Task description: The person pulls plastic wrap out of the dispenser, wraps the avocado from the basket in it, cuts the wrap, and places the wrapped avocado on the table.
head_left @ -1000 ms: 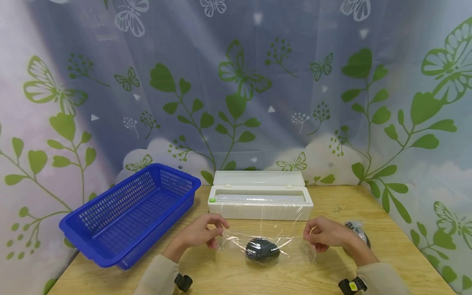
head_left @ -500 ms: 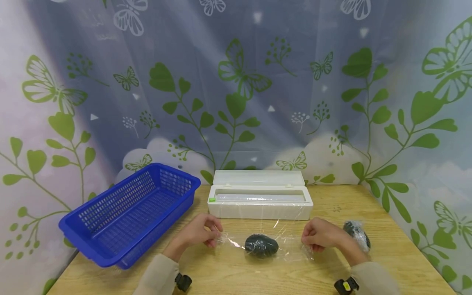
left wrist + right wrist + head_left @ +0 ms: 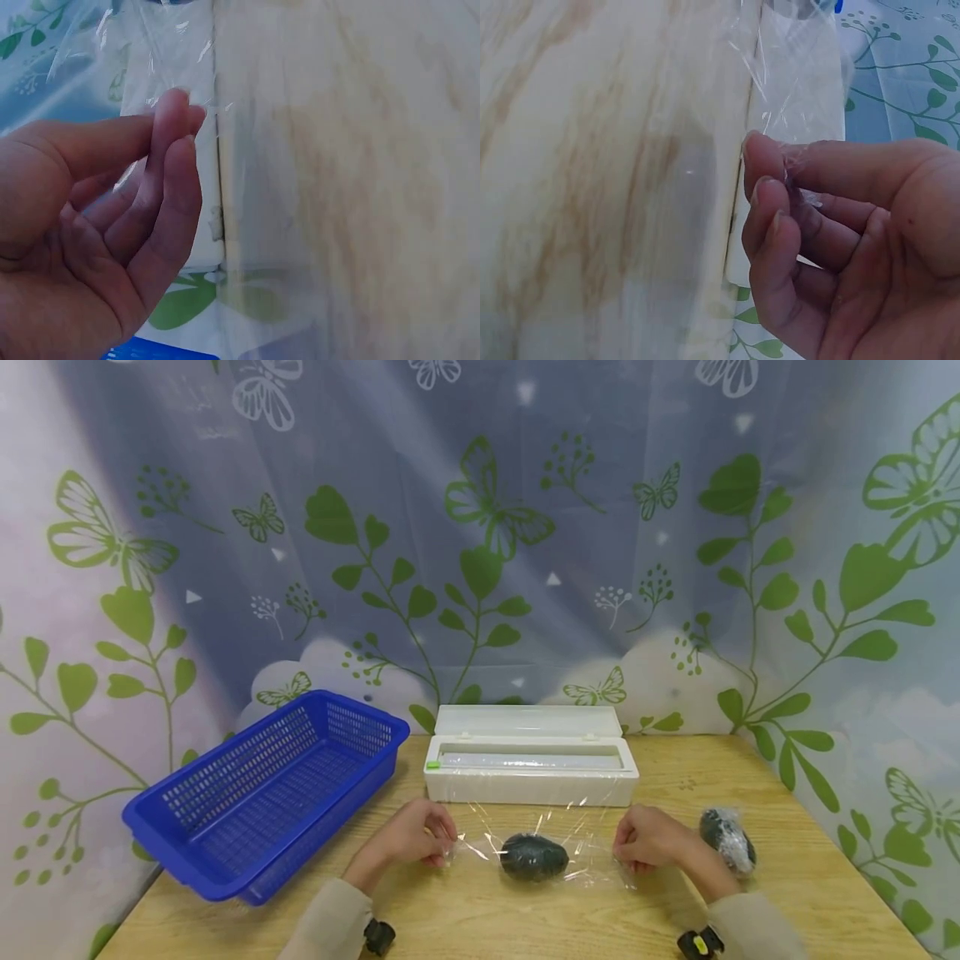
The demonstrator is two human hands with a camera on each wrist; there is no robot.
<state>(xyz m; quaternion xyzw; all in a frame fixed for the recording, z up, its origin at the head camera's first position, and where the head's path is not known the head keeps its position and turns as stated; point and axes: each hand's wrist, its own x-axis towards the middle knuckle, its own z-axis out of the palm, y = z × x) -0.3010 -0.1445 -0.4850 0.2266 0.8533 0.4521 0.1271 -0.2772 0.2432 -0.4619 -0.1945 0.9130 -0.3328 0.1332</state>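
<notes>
A dark green avocado [image 3: 534, 857] lies at the front of the table with clear plastic wrap [image 3: 592, 860] around it; whether the film passes over or under it is hard to tell. My left hand [image 3: 422, 833] pinches the film's left end between thumb and fingers, as the left wrist view shows. On the other side my right hand [image 3: 654, 838] pinches the bunched right end, its fingers [image 3: 769, 202] curled in the right wrist view. Behind them stands a white cling film dispenser [image 3: 532, 790], lid raised, with a roll inside.
A blue plastic basket [image 3: 262, 797] sits at the left of the wooden table [image 3: 480, 927]. Beside my right forearm lies a second avocado [image 3: 727, 841] in crumpled film. A patterned curtain [image 3: 480, 527] hangs behind the table.
Both hands keep hold of the film. My right hand has shifted slightly left and the avocado slightly away from me. Glints and folds in the film have changed.
</notes>
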